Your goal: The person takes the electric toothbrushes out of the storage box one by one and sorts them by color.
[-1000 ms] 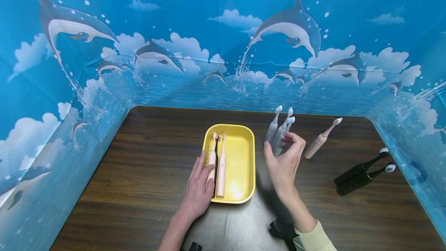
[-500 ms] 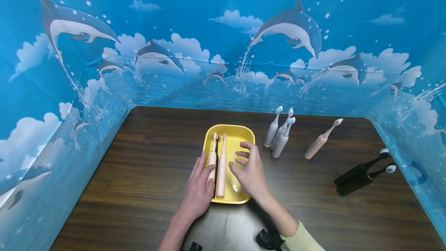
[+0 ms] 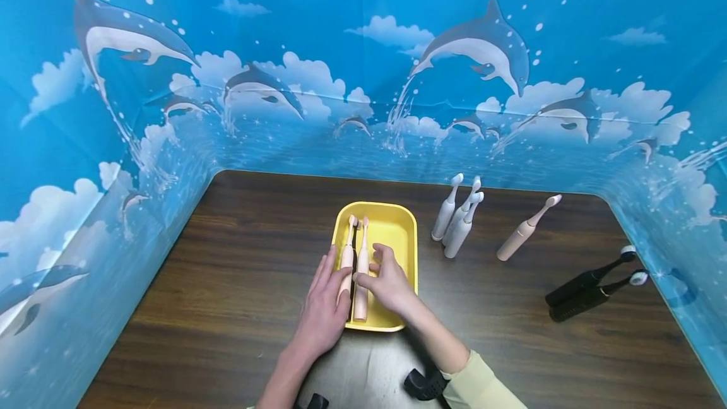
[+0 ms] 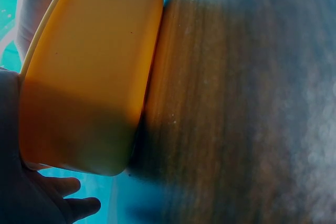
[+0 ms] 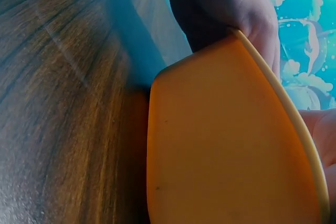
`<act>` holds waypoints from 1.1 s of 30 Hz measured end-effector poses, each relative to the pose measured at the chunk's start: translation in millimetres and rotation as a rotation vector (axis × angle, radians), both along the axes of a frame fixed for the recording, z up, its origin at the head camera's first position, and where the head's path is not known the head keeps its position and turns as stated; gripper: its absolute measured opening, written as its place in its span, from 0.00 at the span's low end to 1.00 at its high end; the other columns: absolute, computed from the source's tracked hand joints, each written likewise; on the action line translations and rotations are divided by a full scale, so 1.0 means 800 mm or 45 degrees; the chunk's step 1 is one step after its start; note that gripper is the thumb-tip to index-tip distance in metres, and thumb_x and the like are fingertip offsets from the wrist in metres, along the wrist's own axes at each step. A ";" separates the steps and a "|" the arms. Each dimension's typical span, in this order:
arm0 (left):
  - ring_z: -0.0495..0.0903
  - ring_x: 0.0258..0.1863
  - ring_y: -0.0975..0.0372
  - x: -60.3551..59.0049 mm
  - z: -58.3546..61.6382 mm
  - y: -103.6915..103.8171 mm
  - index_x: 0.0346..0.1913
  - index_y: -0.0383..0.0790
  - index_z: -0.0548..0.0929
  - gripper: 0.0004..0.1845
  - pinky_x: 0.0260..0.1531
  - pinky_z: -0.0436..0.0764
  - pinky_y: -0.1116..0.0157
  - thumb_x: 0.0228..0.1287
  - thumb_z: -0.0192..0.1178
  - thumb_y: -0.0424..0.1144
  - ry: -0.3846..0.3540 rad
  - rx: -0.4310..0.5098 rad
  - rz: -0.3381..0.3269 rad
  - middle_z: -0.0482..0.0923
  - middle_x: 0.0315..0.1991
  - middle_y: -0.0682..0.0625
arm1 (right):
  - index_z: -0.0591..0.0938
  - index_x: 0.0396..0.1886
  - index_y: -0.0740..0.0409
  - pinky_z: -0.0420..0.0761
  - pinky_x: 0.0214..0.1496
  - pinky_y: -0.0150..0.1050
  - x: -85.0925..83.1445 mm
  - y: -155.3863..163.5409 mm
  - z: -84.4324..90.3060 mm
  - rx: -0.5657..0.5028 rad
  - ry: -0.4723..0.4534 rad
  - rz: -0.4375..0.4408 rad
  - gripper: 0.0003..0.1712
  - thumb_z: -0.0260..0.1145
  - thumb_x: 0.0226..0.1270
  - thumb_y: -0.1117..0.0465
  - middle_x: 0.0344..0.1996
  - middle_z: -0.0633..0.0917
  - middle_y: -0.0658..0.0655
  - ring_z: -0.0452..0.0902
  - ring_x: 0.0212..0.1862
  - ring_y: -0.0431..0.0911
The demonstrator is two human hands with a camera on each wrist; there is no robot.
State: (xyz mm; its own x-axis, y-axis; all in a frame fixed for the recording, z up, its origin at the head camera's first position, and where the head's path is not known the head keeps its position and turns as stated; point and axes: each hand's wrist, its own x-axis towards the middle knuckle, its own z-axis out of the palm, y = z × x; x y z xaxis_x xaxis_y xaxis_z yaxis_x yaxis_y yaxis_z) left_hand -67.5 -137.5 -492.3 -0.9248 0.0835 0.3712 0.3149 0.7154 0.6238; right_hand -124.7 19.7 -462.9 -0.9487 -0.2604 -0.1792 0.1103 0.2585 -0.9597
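A yellow tray (image 3: 410, 251) holds two pale pink electric toothbrushes, a left one (image 3: 347, 252) and a right one (image 3: 361, 302), with a dark toothbrush (image 3: 354, 245) between them. My left hand (image 3: 324, 308) rests over the tray's left rim, thumb and a finger across the left pink handle, other fingers lying outside along the wall. My right hand (image 3: 390, 283) is over the tray's inside, thumb across the right pink handle and fingers bent loosely beside it. Both wrist views show mostly the tray's outer wall, so the fingertips inside are hidden there.
Several white toothbrushes (image 3: 457, 232) stand grouped right of the tray. Farther right stand one pink toothbrush (image 3: 517, 240) and two black ones (image 3: 579, 298). A dolphin-print cloth (image 3: 352, 49) walls in the dark wooden table (image 3: 238, 283) at the back and sides.
My right hand has moved left from the white toothbrushes, across the tray, to the right pink toothbrush. It left the white ones standing. My left hand has stayed in place.
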 end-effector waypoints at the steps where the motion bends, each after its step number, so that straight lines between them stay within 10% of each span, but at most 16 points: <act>1: 0.60 0.74 0.35 0.000 0.000 0.000 0.57 0.29 0.82 0.20 0.70 0.63 0.41 0.62 0.57 0.28 -0.006 0.001 -0.001 0.57 0.78 0.35 | 0.59 0.73 0.74 0.74 0.66 0.58 -0.001 0.000 -0.001 -0.023 -0.022 -0.001 0.46 0.71 0.61 0.64 0.69 0.68 0.78 0.72 0.67 0.67; 13: 0.60 0.74 0.35 0.002 0.005 -0.001 0.56 0.30 0.82 0.19 0.69 0.64 0.40 0.62 0.57 0.28 -0.022 -0.011 0.012 0.57 0.78 0.34 | 0.62 0.69 0.74 0.88 0.33 0.48 -0.005 -0.007 -0.004 -0.183 -0.303 0.155 0.33 0.63 0.68 0.69 0.52 0.79 0.66 0.83 0.41 0.51; 33: 0.60 0.74 0.35 -0.001 0.002 -0.001 0.56 0.30 0.82 0.19 0.70 0.64 0.41 0.61 0.57 0.29 -0.013 -0.021 0.010 0.57 0.78 0.35 | 0.68 0.67 0.71 0.87 0.28 0.49 0.001 0.000 0.002 -0.127 -0.029 0.144 0.31 0.67 0.66 0.72 0.49 0.79 0.64 0.82 0.36 0.46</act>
